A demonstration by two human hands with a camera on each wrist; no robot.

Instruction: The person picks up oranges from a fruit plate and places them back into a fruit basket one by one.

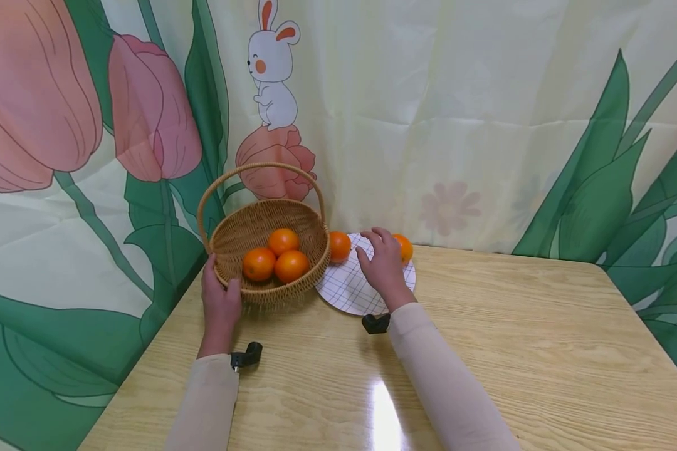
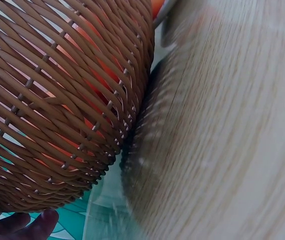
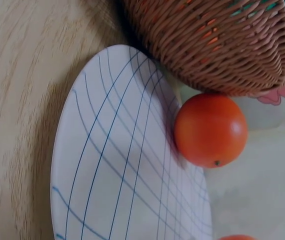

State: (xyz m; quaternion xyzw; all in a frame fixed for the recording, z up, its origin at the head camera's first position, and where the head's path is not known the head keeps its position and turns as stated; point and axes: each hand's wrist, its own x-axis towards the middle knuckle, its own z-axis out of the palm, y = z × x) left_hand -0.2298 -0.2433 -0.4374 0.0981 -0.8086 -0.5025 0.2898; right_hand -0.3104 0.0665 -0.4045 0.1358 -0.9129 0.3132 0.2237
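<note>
A wicker basket (image 1: pixel 271 213) with a tall arched handle tilts at the left of the table, its mouth facing me. Inside lie three oranges (image 1: pixel 291 267). My left hand (image 1: pixel 220 300) grips the basket's left side by the rim; in the left wrist view its fingertips (image 2: pixel 47 222) show against the weave. Over a white plate with blue crossed lines (image 1: pixel 344 288) hovers my right hand (image 1: pixel 383 266), fingers spread and loosely bent, holding nothing. One orange (image 3: pixel 211 130) sits on the plate beside the basket. Another orange (image 1: pixel 403 249) is at the plate's far right, partly behind the right hand.
The wooden table (image 1: pixel 513 326) reaches to the right and towards me. Behind it hangs a curtain (image 1: pixel 429 125) printed with tulips and a rabbit. A small black device (image 1: pixel 247 356) is strapped to the left wrist, and another (image 1: pixel 375 324) to the right.
</note>
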